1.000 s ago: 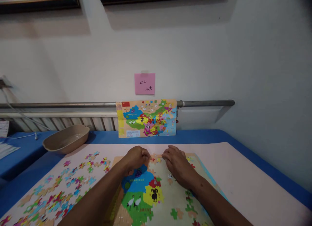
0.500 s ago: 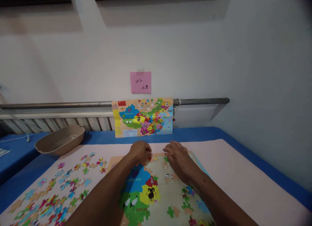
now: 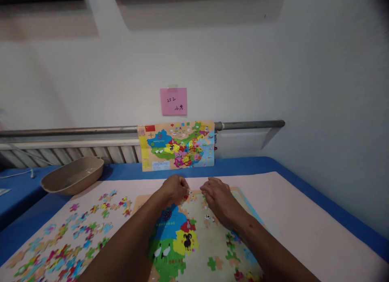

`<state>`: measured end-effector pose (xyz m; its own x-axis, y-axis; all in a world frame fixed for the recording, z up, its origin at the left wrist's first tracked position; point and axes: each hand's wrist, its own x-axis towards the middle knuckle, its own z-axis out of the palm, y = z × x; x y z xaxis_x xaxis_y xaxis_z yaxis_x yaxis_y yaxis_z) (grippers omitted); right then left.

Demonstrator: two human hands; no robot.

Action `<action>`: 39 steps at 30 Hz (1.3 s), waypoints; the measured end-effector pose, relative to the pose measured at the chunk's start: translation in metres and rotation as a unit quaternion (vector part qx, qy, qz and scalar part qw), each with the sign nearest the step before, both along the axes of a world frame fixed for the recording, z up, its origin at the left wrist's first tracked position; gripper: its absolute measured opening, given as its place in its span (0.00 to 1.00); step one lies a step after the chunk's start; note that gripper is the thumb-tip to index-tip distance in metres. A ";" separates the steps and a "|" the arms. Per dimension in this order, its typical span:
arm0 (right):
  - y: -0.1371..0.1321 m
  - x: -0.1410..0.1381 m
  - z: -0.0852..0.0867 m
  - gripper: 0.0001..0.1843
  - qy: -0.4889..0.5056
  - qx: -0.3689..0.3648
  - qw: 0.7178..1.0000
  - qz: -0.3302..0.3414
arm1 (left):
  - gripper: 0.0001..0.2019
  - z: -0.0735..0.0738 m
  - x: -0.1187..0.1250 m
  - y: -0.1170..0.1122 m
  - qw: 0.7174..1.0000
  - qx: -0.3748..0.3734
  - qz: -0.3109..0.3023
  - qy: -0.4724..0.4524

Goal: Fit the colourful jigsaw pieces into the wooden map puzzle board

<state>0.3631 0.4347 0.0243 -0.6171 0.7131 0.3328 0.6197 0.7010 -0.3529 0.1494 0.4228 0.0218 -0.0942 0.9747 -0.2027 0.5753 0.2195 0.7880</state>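
Note:
A partly assembled jigsaw puzzle map [image 3: 165, 229] lies on the pink table cover, its left side filled with blue, green and yellow regions. My left hand [image 3: 176, 187] is at the puzzle's top edge, its fingers pinched on a small puzzle piece [image 3: 190, 192], mostly hidden. Just right of it, my right hand [image 3: 217, 195] rests over the top edge, fingers bent and slightly apart, with nothing visible in them. A cow piece [image 3: 207, 217] sits on the bare backing below. Green and orange pieces [image 3: 215, 263] lie lower on the board.
Many loose puzzle pieces [image 3: 60, 253] are spread over the left of the pink cover [image 3: 291, 209]. A brown oval basin [image 3: 73, 178] stands at the back left. Against a wall pipe [image 3: 252, 124] leans a printed reference map [image 3: 178, 146], below a pink note [image 3: 173, 101].
My right hand has shifted slightly left, toward my left hand. A small whitish piece now shows at my left fingertips. The whole view has moved slightly.

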 end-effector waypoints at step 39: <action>-0.025 -0.022 0.005 0.12 0.018 -0.017 0.995 0.093 | 0.11 0.011 -0.022 -0.016 0.971 -0.009 -0.118 -0.208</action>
<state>0.3414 0.4095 0.0290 -0.7275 0.5988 0.3348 0.4670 0.7898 -0.3977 0.1277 0.4069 0.0327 0.2249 0.9553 -0.1920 0.2431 0.1358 0.9604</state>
